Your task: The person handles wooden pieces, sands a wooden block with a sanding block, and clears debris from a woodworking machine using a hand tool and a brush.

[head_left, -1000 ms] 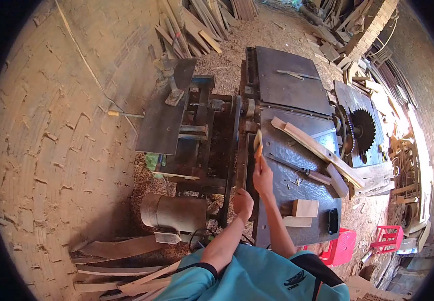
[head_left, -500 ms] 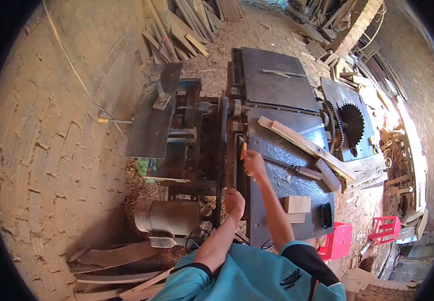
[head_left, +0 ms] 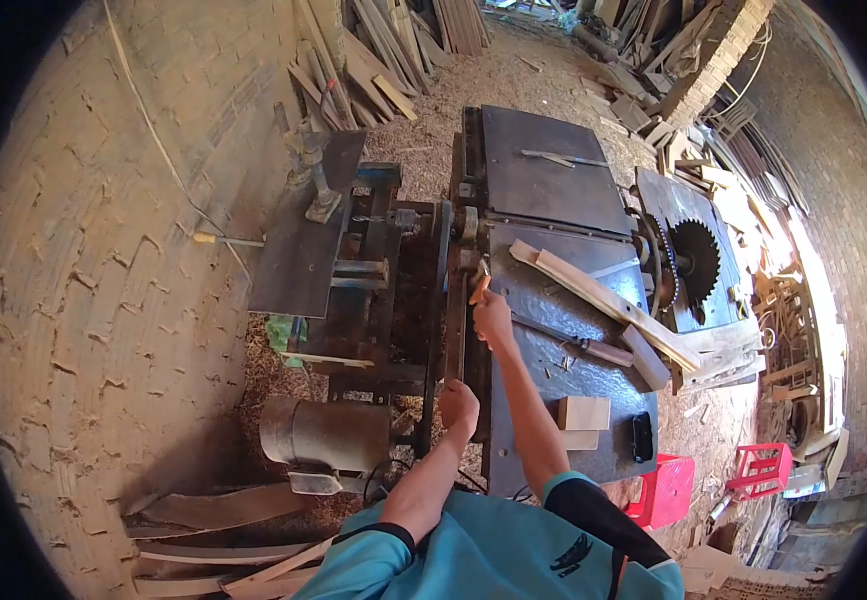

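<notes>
My right hand [head_left: 493, 320] is closed round a tool with an orange handle [head_left: 480, 285]. The tool's far end sits by the machine's shaft, at the left edge of the dark metal table [head_left: 523, 390]; its tip is too small to make out. Lower down, my left hand [head_left: 459, 404] is curled into a fist against the long dark rail [head_left: 456, 335] beside that table. What its fingers grip, if anything, is hidden. To the right of my right hand lies a long tool with a wooden handle [head_left: 608, 351], next to a wooden block [head_left: 645, 357].
Long wooden boards [head_left: 613, 305] lie across the table. Near its front are pale wood blocks [head_left: 583, 413] and a black tray [head_left: 642, 437]. A toothed circular saw blade [head_left: 695, 262] stands at the right, a motor [head_left: 325, 433] at lower left. Red plastic stools [head_left: 665, 490] are on the floor.
My right hand has shifted slightly, and the orange-handled tool now leans at a different angle. My left hand stays by the rail. The whole view has moved a little.
</notes>
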{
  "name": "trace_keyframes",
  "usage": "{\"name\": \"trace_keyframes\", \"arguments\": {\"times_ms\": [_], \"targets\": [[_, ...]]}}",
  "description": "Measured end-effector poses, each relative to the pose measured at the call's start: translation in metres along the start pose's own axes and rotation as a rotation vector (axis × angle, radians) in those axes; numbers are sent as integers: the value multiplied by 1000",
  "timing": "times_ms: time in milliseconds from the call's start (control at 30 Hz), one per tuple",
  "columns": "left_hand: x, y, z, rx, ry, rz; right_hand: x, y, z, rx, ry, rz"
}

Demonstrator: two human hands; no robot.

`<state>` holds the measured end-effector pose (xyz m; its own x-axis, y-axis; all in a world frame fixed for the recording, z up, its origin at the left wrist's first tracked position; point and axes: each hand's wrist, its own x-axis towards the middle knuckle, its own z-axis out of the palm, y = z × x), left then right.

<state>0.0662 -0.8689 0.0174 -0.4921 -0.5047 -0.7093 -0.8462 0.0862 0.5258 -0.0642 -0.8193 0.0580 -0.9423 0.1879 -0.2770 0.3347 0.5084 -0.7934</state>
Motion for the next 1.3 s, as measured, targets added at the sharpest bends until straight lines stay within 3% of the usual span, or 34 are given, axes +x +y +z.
{"name": "trace_keyframes", "arguments": {"times_ms": [33,167,300,533,567,667,800,833,933,967,1067,1100,1200,1300], "targets": [[1,1,1,24,35,21,0,0,8,-58,113,-213],[11,-12,14,78,90,41,-46,-8,13,73,390,-456],[12,-6,10,76,71,24,-43,26,18,-87,122,-211],[3,1,4,35,63,101,-66,7,31,45,391,-332],[5,-5,4,59,62,118,-61,22,32,-21,337,-350],[5,-4,5,45,68,75,-37,15,22,7,166,-133],[18,-18,15,58,63,224,-63,5,24,28,361,-372],[19,-13,16,71,39,95,-63,13,29,83,439,-424],[13,-14,11,92,74,219,-51,13,20,-71,252,-284],[11,-5,9,6,32,31,-33,23,25,-41,303,-309],[9,-3,7,3,4,24,-54,-1,16,7,289,-226],[10,-2,9,9,34,13,-54,10,18,23,405,-349],[11,-7,7,30,85,5,-42,35,18,-40,155,-229],[8,-7,10,-9,63,121,-45,12,14,8,221,-183]]}}
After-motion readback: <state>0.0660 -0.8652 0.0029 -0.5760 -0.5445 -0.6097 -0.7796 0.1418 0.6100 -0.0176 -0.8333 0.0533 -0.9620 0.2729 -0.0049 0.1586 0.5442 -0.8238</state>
